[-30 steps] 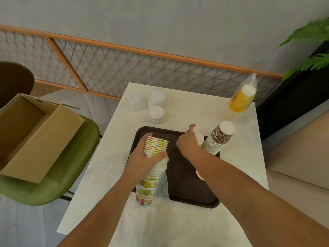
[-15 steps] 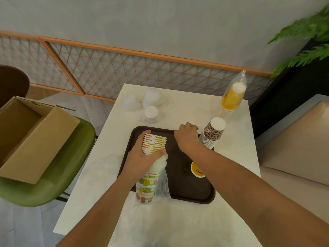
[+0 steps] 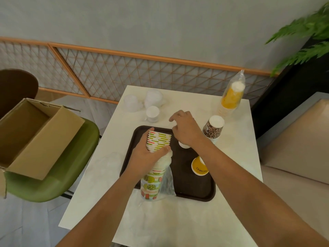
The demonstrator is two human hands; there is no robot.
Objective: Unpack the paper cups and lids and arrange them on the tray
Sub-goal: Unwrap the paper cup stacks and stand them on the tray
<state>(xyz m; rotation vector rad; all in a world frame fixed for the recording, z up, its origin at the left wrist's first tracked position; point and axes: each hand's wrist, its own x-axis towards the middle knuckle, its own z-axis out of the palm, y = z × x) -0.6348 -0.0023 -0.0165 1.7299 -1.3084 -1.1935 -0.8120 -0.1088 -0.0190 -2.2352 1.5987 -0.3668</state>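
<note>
Pale marble covered the square table (image 3: 178, 221) where we worked, with a grey wall and an orange-framed lattice (image 3: 110, 75) behind it. Our dark brown tray (image 3: 195, 192) lay at the middle of the tabletop. Our left hand (image 3: 147, 155) gripped a stack of fruit-print cups (image 3: 158, 139), fingers and thumb curled round its upper part, where the clear plastic sleeve (image 3: 166, 182) was bunched down; the stack's base stood at the tray's near-left edge. Our right hand (image 3: 187, 131) hovered over the tray's far edge, fingers loosely curled and holding nothing. One white-based cup (image 3: 183, 145) sat upside down on the tray, partly hidden under that wrist, and a yellow cup (image 3: 198, 167) stood nearer us. A leopard-print stack (image 3: 212, 130) stood just beside the tray's far-right corner, with bagged yellow cups (image 3: 231, 97) behind it. Lids (image 3: 152, 113) waited beyond the tray. An open cardboard box (image 3: 35, 136) rested on a green chair (image 3: 71, 168).
</note>
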